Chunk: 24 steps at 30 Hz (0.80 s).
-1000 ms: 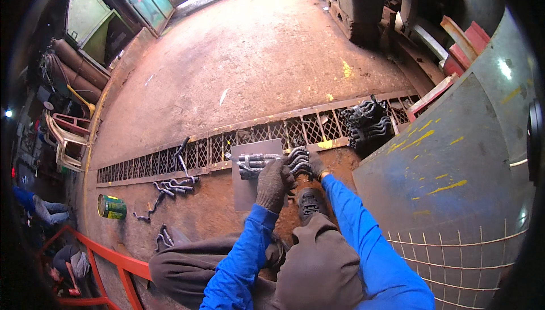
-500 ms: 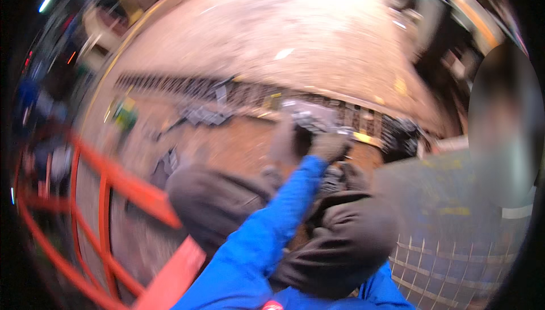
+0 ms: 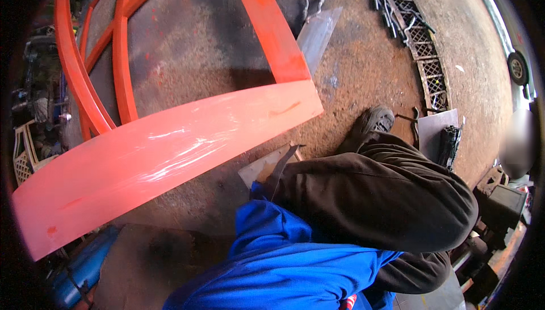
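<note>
My left arm, in a blue sleeve (image 3: 271,219), is bent and ends beside my left knee. Next to its cuff a narrow dark strip (image 3: 279,173) sticks up, in front of a pale flat plate (image 3: 260,169) on the ground. Whether the strip is held cannot be made out, since the fingers of my left hand do not show. Ahead of the cuff lies the large orange-red metal frame (image 3: 170,145), its broad, shiny member nearest me. My right hand is out of sight, somewhere beyond my dark trousers (image 3: 374,196).
Bent metal rods (image 3: 311,3) and a grey metal sheet (image 3: 319,40) lie past the frame. A lattice grating (image 3: 423,46) crosses the floor, with more rods on it. By my shoe (image 3: 377,120) are another grey sheet (image 3: 434,131) and a dark bundle (image 3: 449,145). A blue cylinder (image 3: 82,270) sits lower left.
The view has swung left, bringing the orange-red frame to the centre. My gloved left hand, earlier ahead between my knees at a silvery object, has dropped out of clear sight beside my left knee.
</note>
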### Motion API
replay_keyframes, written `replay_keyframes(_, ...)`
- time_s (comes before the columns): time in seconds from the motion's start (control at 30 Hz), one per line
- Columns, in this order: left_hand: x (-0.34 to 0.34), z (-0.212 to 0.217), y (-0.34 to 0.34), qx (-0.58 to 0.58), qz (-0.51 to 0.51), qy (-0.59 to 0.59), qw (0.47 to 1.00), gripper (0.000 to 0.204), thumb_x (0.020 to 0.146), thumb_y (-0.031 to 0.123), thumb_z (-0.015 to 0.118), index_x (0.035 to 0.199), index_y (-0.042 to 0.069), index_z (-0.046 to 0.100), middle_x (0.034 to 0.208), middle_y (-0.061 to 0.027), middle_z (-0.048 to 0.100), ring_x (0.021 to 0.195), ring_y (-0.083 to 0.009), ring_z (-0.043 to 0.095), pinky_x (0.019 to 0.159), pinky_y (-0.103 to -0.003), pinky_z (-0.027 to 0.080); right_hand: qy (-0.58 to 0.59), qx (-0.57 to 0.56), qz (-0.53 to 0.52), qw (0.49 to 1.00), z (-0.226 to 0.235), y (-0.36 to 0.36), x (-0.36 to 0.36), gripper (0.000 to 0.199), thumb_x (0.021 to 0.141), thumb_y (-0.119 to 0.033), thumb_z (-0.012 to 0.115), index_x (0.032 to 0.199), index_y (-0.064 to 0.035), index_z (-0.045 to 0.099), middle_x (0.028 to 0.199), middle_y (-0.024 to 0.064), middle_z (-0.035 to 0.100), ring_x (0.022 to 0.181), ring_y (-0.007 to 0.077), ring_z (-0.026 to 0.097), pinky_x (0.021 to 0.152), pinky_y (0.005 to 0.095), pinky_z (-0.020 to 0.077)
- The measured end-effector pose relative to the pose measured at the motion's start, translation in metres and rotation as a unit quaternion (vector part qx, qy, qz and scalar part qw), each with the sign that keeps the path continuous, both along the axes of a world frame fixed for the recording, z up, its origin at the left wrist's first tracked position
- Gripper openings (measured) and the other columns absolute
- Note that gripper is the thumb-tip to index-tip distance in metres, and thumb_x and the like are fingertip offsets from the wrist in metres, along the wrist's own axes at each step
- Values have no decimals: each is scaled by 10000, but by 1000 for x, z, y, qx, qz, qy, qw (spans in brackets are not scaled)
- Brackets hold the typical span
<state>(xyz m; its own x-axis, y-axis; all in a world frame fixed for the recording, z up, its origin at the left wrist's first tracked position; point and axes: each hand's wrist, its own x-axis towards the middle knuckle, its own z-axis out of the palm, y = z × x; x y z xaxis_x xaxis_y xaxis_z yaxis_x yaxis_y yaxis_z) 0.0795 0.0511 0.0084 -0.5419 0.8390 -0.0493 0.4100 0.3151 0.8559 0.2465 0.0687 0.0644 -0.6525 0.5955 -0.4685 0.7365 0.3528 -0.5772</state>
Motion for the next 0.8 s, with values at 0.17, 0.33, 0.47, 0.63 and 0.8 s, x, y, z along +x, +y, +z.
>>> replay_keyframes(0.17, -5, -2, -7, 13, 0, -20, 1000, 212, 874, 217, 581, 929, 80, 734, 927, -152, 726, 856, -332, 702, 747, -452, 545, -33, 7, 14, 999, 15, 8, -9, 271, 1009, -274, 549, 1086, -46, 674, 859, 100, 676, 719, 219, 631, 643, 364, 509)
replay_keyframes(0.33, -3, -6, -12, 13, 0, -27, 1000, 233, 877, 230, 579, 947, 70, 733, 930, -159, 726, 862, -345, 699, 766, -457, 544, -50, 12, 23, 998, 26, 12, -10, 273, 1009, -277, 551, 1077, -42, 672, 842, 92, 669, 704, 203, 624, 629, 349, 505)
replay_keyframes(0.47, 2, -8, -10, 15, -2, -35, 999, 250, 880, 241, 577, 960, 63, 733, 932, -164, 726, 866, -355, 698, 781, -462, 542, -57, 18, 25, 998, 33, 16, -10, 275, 1009, -279, 552, 1070, -39, 671, 829, 85, 664, 692, 189, 618, 618, 337, 502)
replay_keyframes(0.63, -1, -15, -13, 6, 1, -31, 1000, 272, 883, 254, 574, 977, 53, 732, 935, -171, 726, 872, -368, 695, 800, -467, 540, -53, 16, 37, 998, 39, 13, -24, 278, 1009, -282, 554, 1061, -35, 669, 812, 76, 658, 677, 173, 611, 605, 322, 499)
replay_keyframes(0.8, 8, -20, -12, -6, -17, -15, 1000, 295, 886, 267, 572, 994, 44, 732, 938, -178, 726, 878, -380, 693, 818, -472, 539, -35, 14, 31, 999, 41, 17, -19, 281, 1009, -285, 555, 1052, -31, 667, 796, 68, 652, 663, 156, 605, 592, 307, 495)
